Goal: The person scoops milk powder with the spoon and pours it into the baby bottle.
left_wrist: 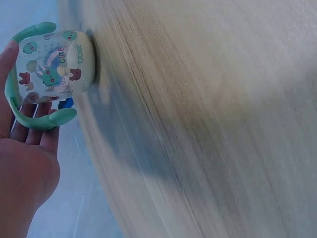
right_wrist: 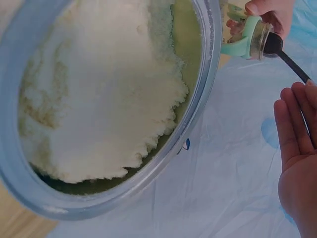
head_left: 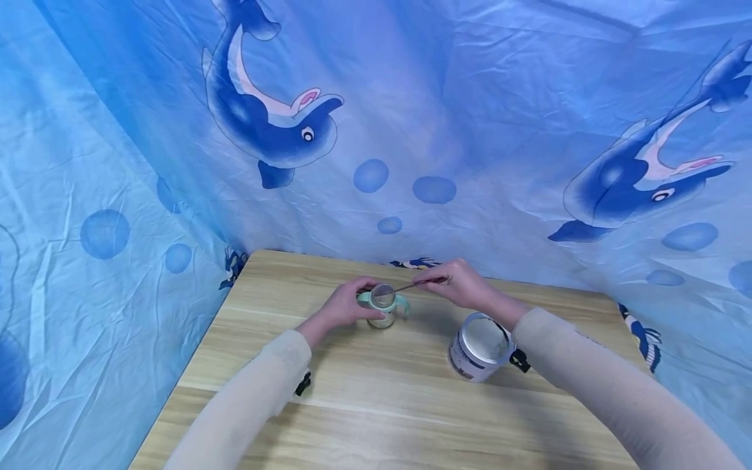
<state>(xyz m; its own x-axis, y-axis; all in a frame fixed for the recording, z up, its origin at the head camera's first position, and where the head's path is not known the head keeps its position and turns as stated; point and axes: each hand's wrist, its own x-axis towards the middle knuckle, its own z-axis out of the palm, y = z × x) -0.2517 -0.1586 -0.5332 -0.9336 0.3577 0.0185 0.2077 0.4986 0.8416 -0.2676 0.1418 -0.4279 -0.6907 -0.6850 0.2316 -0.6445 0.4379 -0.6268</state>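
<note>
A clear baby bottle [head_left: 382,321] with pale green handles stands on the table; the left wrist view shows printed cartoon figures on the bottle [left_wrist: 54,69]. My left hand [head_left: 345,304] grips it around its upper part, fingers behind and thumb in front. From the right, my right hand [head_left: 461,285] pinches a dark, long-handled spoon [head_left: 405,287]. The spoon's bowl [right_wrist: 273,43] is at the bottle's open mouth in the right wrist view. An open can [head_left: 467,360] stands below my right forearm, with pale powder [right_wrist: 114,99] inside.
The wooden table [head_left: 352,418] has its far edge close to a blue dolphin-print curtain [head_left: 499,98], which also hangs along the left side. Small black objects, partly hidden, show by the left sleeve [head_left: 303,384] and beside the can.
</note>
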